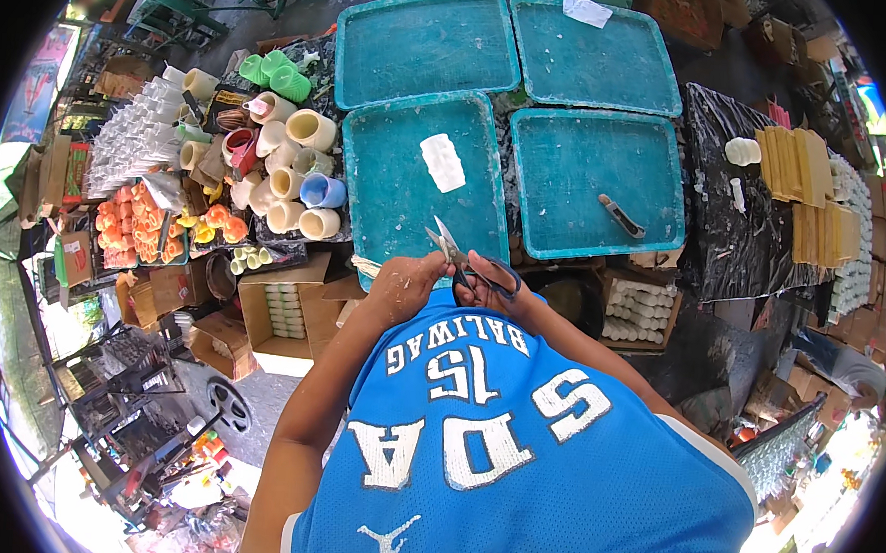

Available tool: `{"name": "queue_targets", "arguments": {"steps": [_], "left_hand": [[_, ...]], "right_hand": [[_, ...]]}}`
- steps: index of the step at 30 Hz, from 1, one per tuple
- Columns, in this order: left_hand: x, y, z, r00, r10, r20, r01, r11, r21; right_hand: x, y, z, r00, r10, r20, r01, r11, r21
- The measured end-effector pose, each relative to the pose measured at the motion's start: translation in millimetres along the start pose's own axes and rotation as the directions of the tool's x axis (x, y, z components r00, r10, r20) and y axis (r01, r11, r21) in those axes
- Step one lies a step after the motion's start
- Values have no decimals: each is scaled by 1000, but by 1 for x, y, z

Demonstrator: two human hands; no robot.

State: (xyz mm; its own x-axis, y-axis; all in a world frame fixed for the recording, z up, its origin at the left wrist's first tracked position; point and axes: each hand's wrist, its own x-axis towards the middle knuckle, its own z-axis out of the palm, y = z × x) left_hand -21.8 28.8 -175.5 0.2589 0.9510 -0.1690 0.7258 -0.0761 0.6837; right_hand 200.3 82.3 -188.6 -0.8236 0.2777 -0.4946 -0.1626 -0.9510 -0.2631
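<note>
My right hand grips a pair of dark-handled scissors with the blades open, pointing up and left over the near teal tray. My left hand is closed just left of the blades, at the tray's front edge; what it pinches is too small to tell. A white ribbed wax block lies in the middle of that tray. My blue jersey fills the lower frame.
Three more teal trays lie beyond and to the right, one holding a knife. Several plastic cup moulds and orange pieces crowd the left. Yellow slabs and white candles sit right.
</note>
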Motion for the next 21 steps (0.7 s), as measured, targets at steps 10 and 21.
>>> {"name": "queue_targets", "arguments": {"steps": [10,21], "left_hand": [[2,-32,-30,997,-34,-68,35,999,17],[12,-4,-34,956,-293,16,177,531,-828]], "right_hand": [[-2,-7,7,993,-114,9,110,929,-352],[0,-13,11,977,-165,133,200,927,-318]]}}
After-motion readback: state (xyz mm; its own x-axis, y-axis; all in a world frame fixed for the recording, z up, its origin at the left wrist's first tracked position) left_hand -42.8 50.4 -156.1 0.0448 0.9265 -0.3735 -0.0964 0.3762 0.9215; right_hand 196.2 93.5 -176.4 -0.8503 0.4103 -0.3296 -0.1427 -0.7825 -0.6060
